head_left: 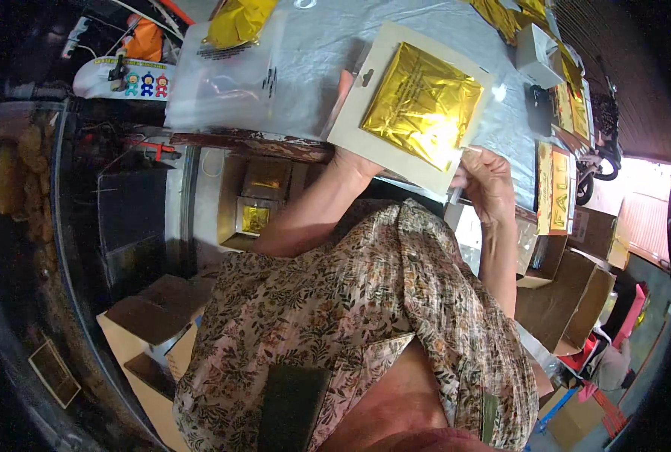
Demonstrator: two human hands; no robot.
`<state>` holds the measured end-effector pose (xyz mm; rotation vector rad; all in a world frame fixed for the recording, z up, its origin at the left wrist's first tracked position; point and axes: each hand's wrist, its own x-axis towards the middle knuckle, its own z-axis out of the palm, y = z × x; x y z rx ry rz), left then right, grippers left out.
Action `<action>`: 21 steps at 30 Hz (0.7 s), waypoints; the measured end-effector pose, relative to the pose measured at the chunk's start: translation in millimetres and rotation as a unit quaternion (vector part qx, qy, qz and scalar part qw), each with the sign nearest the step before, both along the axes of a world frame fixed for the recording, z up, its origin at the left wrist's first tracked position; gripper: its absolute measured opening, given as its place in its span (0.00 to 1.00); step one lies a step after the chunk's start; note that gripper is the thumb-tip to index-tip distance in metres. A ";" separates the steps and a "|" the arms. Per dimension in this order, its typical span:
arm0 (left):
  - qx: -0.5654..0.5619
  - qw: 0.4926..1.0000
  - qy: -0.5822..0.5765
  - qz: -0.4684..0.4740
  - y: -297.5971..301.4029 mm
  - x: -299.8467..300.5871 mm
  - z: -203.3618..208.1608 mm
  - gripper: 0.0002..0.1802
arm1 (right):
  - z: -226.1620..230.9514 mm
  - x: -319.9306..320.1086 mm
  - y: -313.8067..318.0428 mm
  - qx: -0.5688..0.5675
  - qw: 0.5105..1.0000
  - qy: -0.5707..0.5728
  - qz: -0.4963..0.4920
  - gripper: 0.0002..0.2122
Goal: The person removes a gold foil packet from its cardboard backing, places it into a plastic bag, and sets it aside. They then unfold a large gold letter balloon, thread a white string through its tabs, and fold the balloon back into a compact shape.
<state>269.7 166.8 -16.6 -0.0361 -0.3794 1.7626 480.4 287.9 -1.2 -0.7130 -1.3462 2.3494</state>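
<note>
A pale backing card (pixel 354 105) with a hang slot is held tilted over the table's near edge. On its face lies a flat, shiny gold foil packet (pixel 420 102), slightly creased. My left hand (pixel 356 162) grips the card from behind at its left side, most of its fingers hidden by it. At the card's lower right corner my right hand (pixel 488 177) is closed, thumb and fingers pinching the edge. Clear plastic sleeves (pixel 222 94) are stacked on the table to the left, with a gold foil piece (pixel 239 21) above them.
A grey-blue sheet covers the table (pixel 305 56). To the right stand a white box (pixel 537 56) and printed yellow cartons (pixel 554 184). More gold foil (pixel 499 19) lies at the back. Below the table is an open carton (pixel 234 200); cardboard boxes (pixel 554 301) sit at my right.
</note>
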 end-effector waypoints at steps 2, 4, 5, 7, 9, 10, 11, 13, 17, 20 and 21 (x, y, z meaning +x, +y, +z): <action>0.017 1.000 0.000 -0.007 0.8 4.0 4.0 0.48 | 10.8 -7.4 -8.4 -0.011 0.998 -0.039 -0.041 0.08; 0.035 0.999 0.000 -0.014 1.7 6.2 4.4 0.48 | 12.2 -9.1 -11.5 -0.009 0.998 -0.047 -0.051 0.08; 0.008 1.000 0.005 -0.010 2.3 6.8 3.1 0.47 | 12.7 -9.7 -12.2 -0.008 0.996 -0.055 -0.063 0.07; -0.018 1.000 0.010 -0.006 4.7 8.4 2.0 0.47 | 10.2 -11.0 -11.4 0.001 0.996 -0.064 -0.065 0.07; 0.000 0.999 -0.030 -0.026 7.0 9.5 2.3 0.48 | 6.6 -12.0 -9.5 0.011 0.995 -0.072 -0.069 0.07; 0.002 0.999 -0.029 -0.026 7.4 7.9 2.8 0.48 | 4.9 -11.8 -7.6 0.011 0.995 -0.071 -0.071 0.07; 0.000 1.000 -0.011 -0.020 6.7 4.4 3.3 0.48 | 4.2 -11.2 -5.7 0.012 0.995 -0.070 -0.073 0.07; -0.004 1.000 0.022 -0.006 2.6 -5.3 3.5 0.48 | 5.5 -6.9 -2.7 0.026 0.994 -0.065 -0.086 0.07; -0.026 0.981 0.187 -0.043 -19.8 -46.8 4.3 0.43 | 5.9 4.4 5.2 0.048 0.993 -0.049 -0.093 0.07; -0.275 0.837 0.470 0.045 -20.5 -52.6 1.9 0.31 | 4.5 8.7 9.5 0.058 0.993 -0.050 -0.094 0.07; -0.282 0.845 0.451 0.041 -20.3 -54.9 -3.3 0.27 | 3.3 8.9 10.3 0.081 0.992 -0.049 -0.087 0.07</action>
